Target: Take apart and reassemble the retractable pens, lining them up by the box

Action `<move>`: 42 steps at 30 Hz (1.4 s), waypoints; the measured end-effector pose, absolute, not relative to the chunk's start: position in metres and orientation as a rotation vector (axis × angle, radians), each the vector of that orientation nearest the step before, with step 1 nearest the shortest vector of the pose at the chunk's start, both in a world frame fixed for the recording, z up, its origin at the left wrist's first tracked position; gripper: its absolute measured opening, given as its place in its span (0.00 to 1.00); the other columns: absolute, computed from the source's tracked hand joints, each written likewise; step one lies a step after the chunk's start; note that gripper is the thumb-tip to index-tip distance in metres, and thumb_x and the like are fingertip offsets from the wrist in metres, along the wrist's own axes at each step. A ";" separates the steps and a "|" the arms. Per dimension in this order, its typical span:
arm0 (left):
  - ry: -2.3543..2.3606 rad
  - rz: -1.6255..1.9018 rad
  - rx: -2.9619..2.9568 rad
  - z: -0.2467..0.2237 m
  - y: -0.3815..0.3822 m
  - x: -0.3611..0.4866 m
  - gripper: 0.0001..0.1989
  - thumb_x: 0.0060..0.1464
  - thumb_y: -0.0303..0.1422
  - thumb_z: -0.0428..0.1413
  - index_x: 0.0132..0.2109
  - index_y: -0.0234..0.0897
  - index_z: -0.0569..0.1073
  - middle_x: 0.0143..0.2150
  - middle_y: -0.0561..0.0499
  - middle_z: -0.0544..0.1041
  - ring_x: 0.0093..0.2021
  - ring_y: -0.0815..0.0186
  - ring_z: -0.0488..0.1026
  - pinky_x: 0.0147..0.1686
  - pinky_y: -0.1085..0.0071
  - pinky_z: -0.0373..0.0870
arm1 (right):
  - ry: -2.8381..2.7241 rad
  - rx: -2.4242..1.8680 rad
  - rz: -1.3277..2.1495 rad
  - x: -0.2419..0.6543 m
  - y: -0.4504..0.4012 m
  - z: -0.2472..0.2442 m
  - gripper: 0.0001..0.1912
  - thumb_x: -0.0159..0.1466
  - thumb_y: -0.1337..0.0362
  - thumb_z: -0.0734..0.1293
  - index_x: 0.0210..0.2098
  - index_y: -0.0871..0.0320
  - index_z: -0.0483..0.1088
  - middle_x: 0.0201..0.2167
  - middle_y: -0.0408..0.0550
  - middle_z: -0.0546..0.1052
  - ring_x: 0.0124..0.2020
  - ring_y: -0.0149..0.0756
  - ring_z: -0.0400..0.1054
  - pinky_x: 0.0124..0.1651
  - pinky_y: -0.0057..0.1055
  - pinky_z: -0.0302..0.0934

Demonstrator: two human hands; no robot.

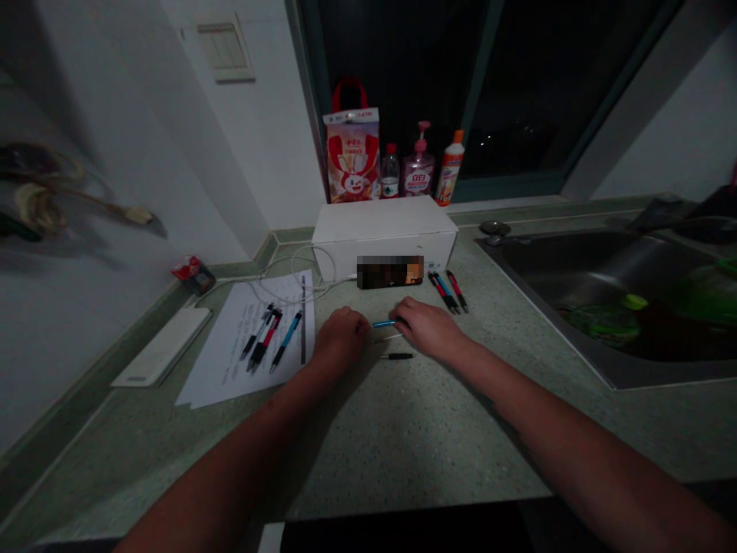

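A blue pen barrel (385, 324) lies level between my two hands, just above the counter. My left hand (342, 336) is closed, its fingertips pinched at the barrel's left end. My right hand (427, 326) has its fingers wrapped round the other end, where a dark part shows. Just below the hands a thin pale rod (391, 337), which looks like a pen refill, rests on the counter. Nearer to me is a short black pen part (397, 356). Small details at the fingertips are too dark to make out.
Several pens (268, 338) lie on printed sheets (222, 365) at left, beside a white power bank (161, 349). More pens (443, 292) lie at right. A phone (388, 275) with a cable leans on a white box (385, 223). Bottles (418, 173) stand behind; a sink (581, 322) is at right.
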State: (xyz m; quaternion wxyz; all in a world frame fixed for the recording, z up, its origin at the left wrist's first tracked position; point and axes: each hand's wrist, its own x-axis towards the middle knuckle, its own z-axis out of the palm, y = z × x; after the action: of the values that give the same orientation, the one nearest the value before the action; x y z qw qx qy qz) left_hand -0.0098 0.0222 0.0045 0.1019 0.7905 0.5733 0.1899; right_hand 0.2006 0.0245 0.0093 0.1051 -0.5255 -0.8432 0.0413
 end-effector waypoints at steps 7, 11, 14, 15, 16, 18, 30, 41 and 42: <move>1.687 0.589 2.309 0.004 0.023 -0.010 0.06 0.60 0.27 0.57 0.37 0.35 0.80 0.39 0.45 0.78 0.44 0.57 0.74 0.44 0.63 0.69 | -2.462 -1.515 0.160 0.201 0.023 0.009 0.10 0.70 0.64 0.64 0.47 0.54 0.76 0.47 0.50 0.77 0.45 0.39 0.73 0.40 0.30 0.60; 1.657 0.600 2.271 0.002 0.024 -0.011 0.06 0.60 0.27 0.57 0.37 0.36 0.80 0.39 0.45 0.78 0.44 0.57 0.74 0.44 0.63 0.69 | -2.466 -1.501 0.176 0.199 0.022 0.011 0.10 0.71 0.65 0.64 0.46 0.56 0.76 0.45 0.50 0.77 0.44 0.39 0.73 0.41 0.31 0.60; 1.635 0.669 2.192 -0.003 0.026 -0.012 0.07 0.60 0.27 0.56 0.37 0.37 0.80 0.38 0.46 0.79 0.42 0.59 0.74 0.43 0.64 0.69 | -2.464 -1.475 0.184 0.199 0.022 0.011 0.10 0.71 0.65 0.63 0.46 0.56 0.76 0.45 0.50 0.77 0.43 0.39 0.73 0.41 0.31 0.61; 1.627 0.697 2.165 -0.004 0.027 -0.012 0.07 0.60 0.27 0.56 0.37 0.37 0.80 0.38 0.47 0.79 0.41 0.59 0.74 0.43 0.64 0.69 | -2.463 -1.458 0.184 0.199 0.023 0.010 0.10 0.71 0.65 0.64 0.46 0.56 0.76 0.45 0.50 0.77 0.43 0.39 0.73 0.41 0.31 0.61; 1.619 0.722 2.142 -0.005 0.027 -0.012 0.07 0.60 0.27 0.57 0.37 0.38 0.80 0.38 0.48 0.79 0.40 0.60 0.74 0.42 0.64 0.69 | -2.466 -1.436 0.182 0.199 0.023 0.009 0.10 0.70 0.64 0.64 0.47 0.56 0.76 0.45 0.50 0.77 0.44 0.39 0.73 0.42 0.31 0.61; 1.604 0.761 2.112 -0.006 0.027 -0.011 0.06 0.59 0.28 0.58 0.37 0.38 0.80 0.37 0.48 0.78 0.38 0.61 0.74 0.42 0.64 0.69 | -2.478 -1.387 0.176 0.200 0.023 0.007 0.10 0.70 0.63 0.65 0.49 0.55 0.75 0.46 0.50 0.77 0.44 0.39 0.73 0.42 0.31 0.61; 1.489 0.891 2.117 -0.005 0.021 -0.005 0.09 0.53 0.30 0.63 0.44 0.39 0.78 0.40 0.49 0.79 0.40 0.61 0.75 0.41 0.65 0.72 | -2.122 -1.431 0.255 0.196 0.023 0.007 0.09 0.68 0.64 0.65 0.47 0.58 0.71 0.41 0.50 0.78 0.38 0.38 0.72 0.40 0.31 0.60; 1.438 0.484 2.557 -0.001 0.018 -0.003 0.07 0.61 0.26 0.56 0.38 0.37 0.79 0.39 0.44 0.78 0.43 0.56 0.73 0.46 0.60 0.69 | -1.921 -1.691 0.096 0.209 0.031 0.012 0.12 0.68 0.62 0.63 0.49 0.58 0.71 0.43 0.53 0.81 0.41 0.45 0.74 0.41 0.36 0.62; 1.459 0.511 2.529 0.000 0.018 -0.004 0.08 0.62 0.25 0.54 0.38 0.37 0.79 0.39 0.45 0.78 0.43 0.57 0.73 0.46 0.61 0.69 | -1.929 -1.714 0.079 0.211 0.032 0.013 0.13 0.69 0.62 0.62 0.50 0.58 0.71 0.44 0.53 0.81 0.41 0.46 0.74 0.41 0.36 0.62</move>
State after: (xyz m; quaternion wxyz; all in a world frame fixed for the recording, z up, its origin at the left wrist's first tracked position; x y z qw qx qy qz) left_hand -0.0040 0.0184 -0.0001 0.0885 0.8500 0.4902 0.1717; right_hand 0.2109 0.0317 0.0126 0.2762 -0.6380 -0.7182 0.0293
